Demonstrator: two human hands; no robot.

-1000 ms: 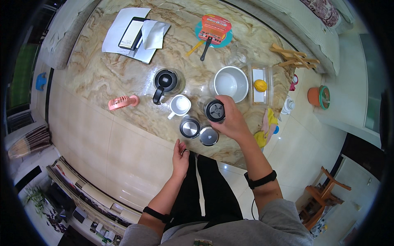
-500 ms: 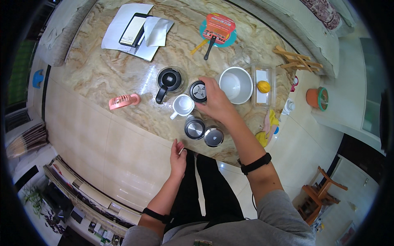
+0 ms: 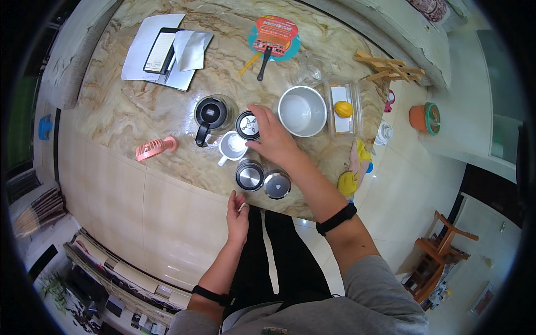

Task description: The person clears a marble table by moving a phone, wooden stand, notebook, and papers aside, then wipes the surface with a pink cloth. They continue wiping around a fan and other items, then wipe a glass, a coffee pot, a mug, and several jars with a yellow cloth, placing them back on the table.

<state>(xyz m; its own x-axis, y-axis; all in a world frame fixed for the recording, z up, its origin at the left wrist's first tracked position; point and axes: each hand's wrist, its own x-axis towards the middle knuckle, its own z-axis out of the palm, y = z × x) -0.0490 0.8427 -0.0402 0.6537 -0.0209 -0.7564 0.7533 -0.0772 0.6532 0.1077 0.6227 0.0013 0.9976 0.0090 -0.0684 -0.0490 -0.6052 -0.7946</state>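
Note:
My right hand (image 3: 272, 135) reaches over the table and is wrapped round the side of a container with a round black lid (image 3: 247, 125) bearing a pale star-like pattern. Left of it is a white mug (image 3: 232, 146), close to a glass coffee pot (image 3: 211, 113) with a black lid and handle. Nearer to me stand two jars side by side, one with a silver-centred black lid (image 3: 249, 175) and one with a grey lid (image 3: 277, 185). Just off the table's front edge hangs my left hand (image 3: 238, 221), fingers loosely apart; a small pale spot shows at them, too small to name.
Right of my right hand is a white pot (image 3: 302, 111); beyond it a clear tray (image 3: 358, 114) carries a yellow lemon (image 3: 343, 109). A pink handheld fan (image 3: 156, 148), papers with a phone (image 3: 162, 51), hand fans (image 3: 274, 39), a wooden rack (image 3: 391, 68) and yellow-pink cloths (image 3: 353, 170) lie around.
The whole view has shifted, so the tabletop things sit farther left in the picture. My right hand keeps its grasp on the black-lidded container; my left hand stays by the table edge.

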